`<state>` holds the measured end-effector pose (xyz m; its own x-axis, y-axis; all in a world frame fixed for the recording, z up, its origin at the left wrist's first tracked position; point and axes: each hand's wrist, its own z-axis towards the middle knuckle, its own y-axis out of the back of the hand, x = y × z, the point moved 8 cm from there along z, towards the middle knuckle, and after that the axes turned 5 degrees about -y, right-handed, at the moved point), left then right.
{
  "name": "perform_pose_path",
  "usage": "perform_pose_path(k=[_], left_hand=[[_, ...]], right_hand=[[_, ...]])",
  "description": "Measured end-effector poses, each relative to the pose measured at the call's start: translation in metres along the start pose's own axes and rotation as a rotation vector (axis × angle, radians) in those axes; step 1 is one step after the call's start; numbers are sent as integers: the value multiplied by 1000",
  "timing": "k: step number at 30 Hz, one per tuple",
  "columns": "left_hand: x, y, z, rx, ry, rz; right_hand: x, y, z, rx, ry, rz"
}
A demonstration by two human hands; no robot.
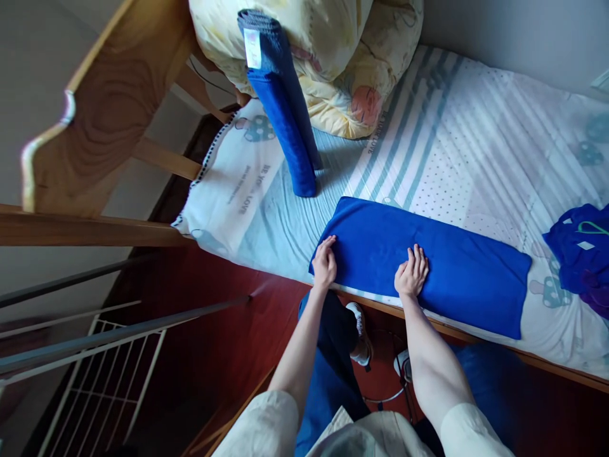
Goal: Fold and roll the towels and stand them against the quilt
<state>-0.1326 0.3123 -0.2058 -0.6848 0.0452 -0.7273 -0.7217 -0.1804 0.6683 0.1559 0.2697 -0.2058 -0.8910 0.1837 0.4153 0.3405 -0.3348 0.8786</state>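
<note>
A long folded blue cloth (471, 270) lies flat on the bed, near its front edge. My left hand (325, 263) rests on the cloth's left end with its fingers stretched out along the fabric. Farther right, my right hand (413, 273) lies palm down on the near part of the cloth, fingers extended. Neither hand grips anything. Beyond my left hand, a tall rolled or folded blue cloth (283, 127) with a white label stands upright on the bed, leaning slightly.
Yellow patterned bedding (352, 76) is heaped at the bed's head, beside a wooden headboard (109, 114). A crumpled blue cloth (583, 254) lies on the patterned sheet (457, 146) at right. Metal bars (143, 333) and a white wire rack (111, 393) stand at lower left.
</note>
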Motion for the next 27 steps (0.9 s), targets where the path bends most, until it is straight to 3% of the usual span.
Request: perform_pose_path(k=[3, 6, 12, 15, 18, 22, 24, 27], left_hand=[[9, 11, 13, 10, 38, 15], [-2, 6, 30, 47, -18, 80], [-36, -38, 87, 287, -325, 225], [-34, -59, 108, 400, -407, 270], [-20, -64, 122, 377, -364, 296], [-20, -61, 120, 224, -225, 308], [-40, -69, 106, 191, -221, 299], [-82, -98, 73, 238, -299, 255]], right_hand=[[-1, -1, 0, 10, -2, 5], [-1, -1, 0, 4, -2, 3], [0, -1, -1, -5, -8, 9], [-1, -1, 0, 3, -17, 21], [1, 1, 0, -5, -12, 15], [2, 3, 1, -14, -11, 14], [1, 2, 1, -10, -12, 24], [0, 0, 0, -5, -14, 42]])
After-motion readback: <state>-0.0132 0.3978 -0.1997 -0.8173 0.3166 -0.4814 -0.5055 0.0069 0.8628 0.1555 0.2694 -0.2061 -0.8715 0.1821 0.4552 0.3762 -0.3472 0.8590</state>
